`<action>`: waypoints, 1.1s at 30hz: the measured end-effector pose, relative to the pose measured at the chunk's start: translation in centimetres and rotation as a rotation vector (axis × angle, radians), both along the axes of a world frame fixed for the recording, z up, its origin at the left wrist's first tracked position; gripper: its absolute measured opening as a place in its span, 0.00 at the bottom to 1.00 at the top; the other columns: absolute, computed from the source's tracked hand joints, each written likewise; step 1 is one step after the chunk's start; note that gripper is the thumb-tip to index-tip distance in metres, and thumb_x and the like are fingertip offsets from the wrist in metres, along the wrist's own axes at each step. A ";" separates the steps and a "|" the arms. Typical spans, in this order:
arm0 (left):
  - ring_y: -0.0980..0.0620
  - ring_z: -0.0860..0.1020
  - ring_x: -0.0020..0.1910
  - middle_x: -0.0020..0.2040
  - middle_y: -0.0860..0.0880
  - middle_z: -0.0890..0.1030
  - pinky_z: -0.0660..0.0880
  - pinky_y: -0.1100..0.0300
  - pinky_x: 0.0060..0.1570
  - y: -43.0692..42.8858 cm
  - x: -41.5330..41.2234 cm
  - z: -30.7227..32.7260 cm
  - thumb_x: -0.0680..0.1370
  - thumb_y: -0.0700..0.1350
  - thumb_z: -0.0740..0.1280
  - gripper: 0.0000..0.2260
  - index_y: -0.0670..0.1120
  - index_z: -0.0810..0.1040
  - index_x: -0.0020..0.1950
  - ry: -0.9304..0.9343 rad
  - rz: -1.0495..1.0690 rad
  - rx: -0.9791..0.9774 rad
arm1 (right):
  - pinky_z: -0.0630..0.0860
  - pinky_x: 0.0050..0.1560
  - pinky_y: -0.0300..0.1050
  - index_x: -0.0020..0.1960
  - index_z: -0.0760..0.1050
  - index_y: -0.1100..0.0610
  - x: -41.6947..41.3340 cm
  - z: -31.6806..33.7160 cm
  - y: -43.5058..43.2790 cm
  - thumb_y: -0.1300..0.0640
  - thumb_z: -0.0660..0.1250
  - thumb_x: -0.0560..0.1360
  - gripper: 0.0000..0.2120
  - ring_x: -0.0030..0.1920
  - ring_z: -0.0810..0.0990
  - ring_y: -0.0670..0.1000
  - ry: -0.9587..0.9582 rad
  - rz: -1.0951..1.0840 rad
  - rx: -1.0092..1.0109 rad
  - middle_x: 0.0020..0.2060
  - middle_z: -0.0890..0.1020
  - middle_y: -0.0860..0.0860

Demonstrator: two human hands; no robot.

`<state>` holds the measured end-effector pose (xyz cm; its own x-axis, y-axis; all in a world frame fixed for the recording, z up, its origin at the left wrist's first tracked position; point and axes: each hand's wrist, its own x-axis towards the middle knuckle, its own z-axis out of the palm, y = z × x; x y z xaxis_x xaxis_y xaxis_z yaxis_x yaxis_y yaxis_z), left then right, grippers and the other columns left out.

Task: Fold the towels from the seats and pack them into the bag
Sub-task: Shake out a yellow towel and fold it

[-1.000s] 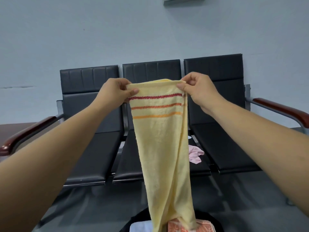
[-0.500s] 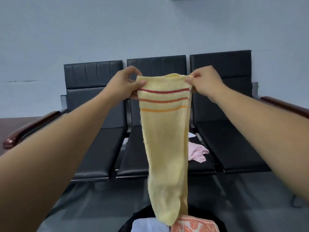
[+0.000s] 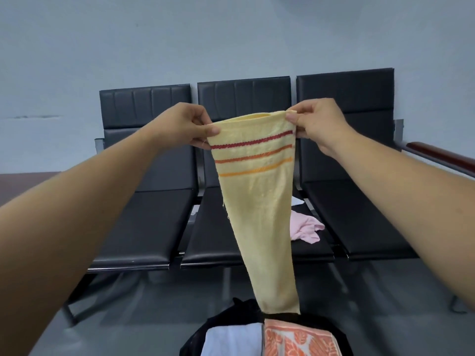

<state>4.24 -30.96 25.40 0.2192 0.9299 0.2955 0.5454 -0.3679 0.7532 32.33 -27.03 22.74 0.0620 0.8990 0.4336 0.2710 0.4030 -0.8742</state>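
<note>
A pale yellow towel (image 3: 262, 214) with red and orange stripes near its top hangs lengthwise in front of me, folded narrow. My left hand (image 3: 185, 127) pinches its top left corner and my right hand (image 3: 316, 122) pinches its top right corner. The towel's lower end dangles just above a black bag (image 3: 231, 319) on the floor at the bottom of the view. Inside the bag lie a folded white towel (image 3: 231, 340) and a folded orange patterned towel (image 3: 298, 340). A crumpled pink towel (image 3: 305, 227) lies on the middle seat, partly hidden by the yellow one.
A row of three black seats (image 3: 149, 227) stands against a pale grey wall, with a wooden armrest (image 3: 442, 155) at the right end. A small white scrap (image 3: 297, 200) lies near the pink towel. Dark glossy floor stretches between the seats and the bag.
Both hands have kept their pinch on the towel's top corners. The towel's lower end has lifted out of the bag and now hangs just above it, swung slightly right.
</note>
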 end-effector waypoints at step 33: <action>0.49 0.72 0.41 0.43 0.40 0.75 0.74 0.59 0.43 0.4 -1.0 -4.4 0.83 0.33 0.60 0.08 0.44 0.76 0.50 0.173 -0.234 0.009 | 0.78 0.45 0.42 0.52 0.82 0.62 -6.9 -8.0 -4.4 0.65 0.70 0.78 0.04 0.43 0.80 0.49 0.077 0.599 -0.021 0.43 0.83 0.55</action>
<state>3.21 -30.57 21.05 0.4754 0.8454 0.2436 0.5645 -0.5055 0.6526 25.46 -31.47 14.70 -0.4268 0.7958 0.4296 -0.0621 0.4481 -0.8918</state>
